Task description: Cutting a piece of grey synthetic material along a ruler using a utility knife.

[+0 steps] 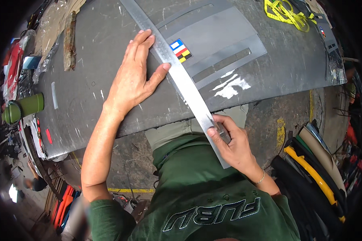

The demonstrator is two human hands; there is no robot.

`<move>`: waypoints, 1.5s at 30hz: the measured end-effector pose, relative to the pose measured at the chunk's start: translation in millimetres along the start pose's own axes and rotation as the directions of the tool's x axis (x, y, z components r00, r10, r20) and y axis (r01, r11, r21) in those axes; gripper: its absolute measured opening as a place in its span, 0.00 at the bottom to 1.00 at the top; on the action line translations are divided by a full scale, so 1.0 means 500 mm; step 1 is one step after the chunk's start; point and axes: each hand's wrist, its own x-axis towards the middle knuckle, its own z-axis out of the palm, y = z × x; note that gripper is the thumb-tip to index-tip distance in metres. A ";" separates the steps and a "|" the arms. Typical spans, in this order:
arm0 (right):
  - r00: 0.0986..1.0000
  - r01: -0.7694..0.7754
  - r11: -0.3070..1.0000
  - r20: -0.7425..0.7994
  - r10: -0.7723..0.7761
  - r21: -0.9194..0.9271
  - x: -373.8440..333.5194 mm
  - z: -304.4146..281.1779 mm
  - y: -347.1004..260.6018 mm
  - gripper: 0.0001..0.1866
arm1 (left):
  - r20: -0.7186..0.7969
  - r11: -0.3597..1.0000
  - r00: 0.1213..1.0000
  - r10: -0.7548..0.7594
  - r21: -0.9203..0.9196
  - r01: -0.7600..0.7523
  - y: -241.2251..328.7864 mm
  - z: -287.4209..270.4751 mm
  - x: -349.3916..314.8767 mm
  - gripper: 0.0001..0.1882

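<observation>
A long metal ruler [186, 82] lies slantwise across the dark worktable [88, 108], its near end jutting past the front edge toward my body. My left hand [128, 82] rests flat, fingers stretched out, with fingertips and thumb on the ruler's left side. Closed near the ruler's near end, my right hand [238, 149] has its thumb against the ruler and its fingers around a small grey metal tool [223, 134], whose exact kind I cannot make out. Right of the ruler is a grey sheet piece [215, 34] with two slots and a colourful patch [180, 50] by the ruler.
A yellow tape measure [285, 14] lies heaped at the far right. At the left edge are a green bottle [30, 106] and a rough wooden stick [70, 44]. Rolls of material, one yellow [311, 174], stand on the floor to the right.
</observation>
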 end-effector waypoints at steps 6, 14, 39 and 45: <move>0.997 0.009 0.999 0.072 -0.006 -0.044 0.010 0.001 -0.012 0.19 | -0.004 0.977 1.000 0.021 0.212 -0.020 0.001 0.001 -0.004 0.40; 0.990 0.133 0.987 0.054 -0.129 -0.092 0.022 0.001 0.000 0.18 | -0.007 0.994 1.000 0.003 0.109 -0.003 0.000 -0.006 -0.011 0.51; 1.000 -0.017 0.999 -0.025 0.016 -0.039 0.023 0.005 -0.010 0.12 | 0.017 0.990 1.000 -0.011 0.143 0.009 -0.002 -0.003 -0.009 0.53; 0.998 -0.028 1.000 -0.050 0.027 -0.009 0.022 0.011 -0.006 0.11 | 0.023 0.991 1.000 -0.018 0.130 0.015 -0.003 0.000 -0.009 0.54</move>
